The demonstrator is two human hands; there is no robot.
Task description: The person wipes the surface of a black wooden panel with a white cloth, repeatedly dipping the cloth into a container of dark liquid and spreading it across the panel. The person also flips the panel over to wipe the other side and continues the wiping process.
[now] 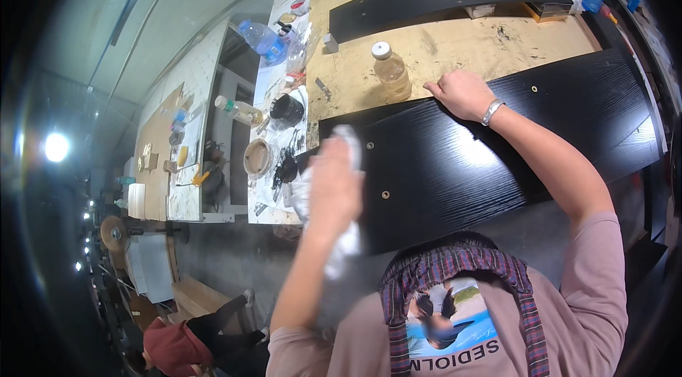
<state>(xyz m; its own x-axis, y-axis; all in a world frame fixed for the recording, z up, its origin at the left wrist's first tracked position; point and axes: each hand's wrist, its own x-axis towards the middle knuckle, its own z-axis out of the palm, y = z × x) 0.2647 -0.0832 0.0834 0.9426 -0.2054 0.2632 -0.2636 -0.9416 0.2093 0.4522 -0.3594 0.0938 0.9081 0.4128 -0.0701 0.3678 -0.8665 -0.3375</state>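
A black wood-grain board [447,171] with brass-coloured inserts lies across the table in front of me. At its left end my left hand [335,185], smeared by motion, holds a white cloth [344,246] that hangs down past the board's edge. My right hand [463,95], with a silver bracelet on the wrist, is closed at the board's far edge; its thumb points left, and the curled fingertips are hidden. Just left of it stands a clear bottle [392,75] of yellowish liquid with a white cap.
A second black board [447,1] rests raised on blocks at the back. On the left are a blue-labelled bottle [263,41], a black-stained cup [286,111], a round tub [257,157] and a tipped bottle [239,111]. Another person [177,348] is at lower left.
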